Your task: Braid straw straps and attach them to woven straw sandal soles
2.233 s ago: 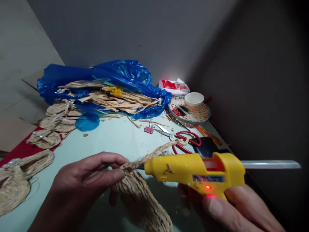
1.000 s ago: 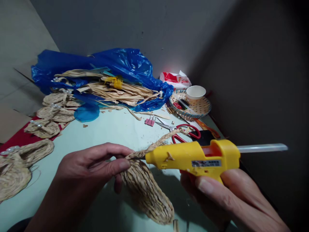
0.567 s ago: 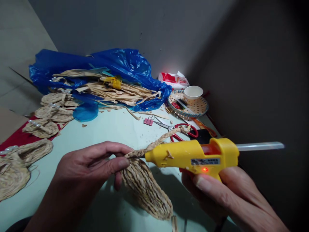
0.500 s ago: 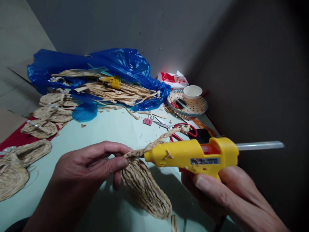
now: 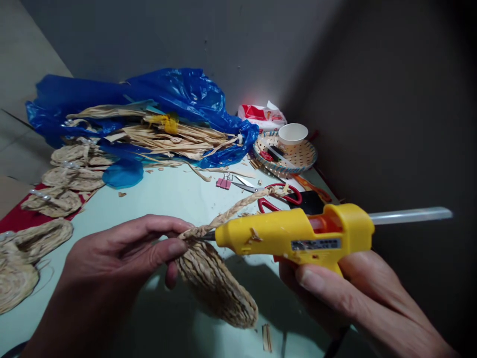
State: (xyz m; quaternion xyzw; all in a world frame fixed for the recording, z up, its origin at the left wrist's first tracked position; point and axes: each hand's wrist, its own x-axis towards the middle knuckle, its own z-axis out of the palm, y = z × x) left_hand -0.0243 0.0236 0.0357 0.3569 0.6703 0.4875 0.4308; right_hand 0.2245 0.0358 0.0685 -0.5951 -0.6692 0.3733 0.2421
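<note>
Head view: we see the coiled straw piece (image 5: 219,286) hanging over the table (image 5: 167,196) from the left hand (image 5: 121,256), its braided rows packed side by side. A free braid tail (image 5: 238,206) runs from its upper end out to the scissors (image 5: 296,195), so we judge the body largely built and that tail the part left unattached. Beaded straw pieces (image 5: 61,204) at the left look further along; ours shows no beads.

The left hand pinches the upper end, thumb and forefinger closed on the straw, palm turned inward. The right hand (image 5: 339,293) wraps the handle of the yellow glue gun (image 5: 266,231) from below — thumb along its side, barrel nearly level — and the nozzle meets the straw just beside the left fingertips, where tail and body join. We cannot tell whether the trigger is pressed or glue is flowing.
</note>
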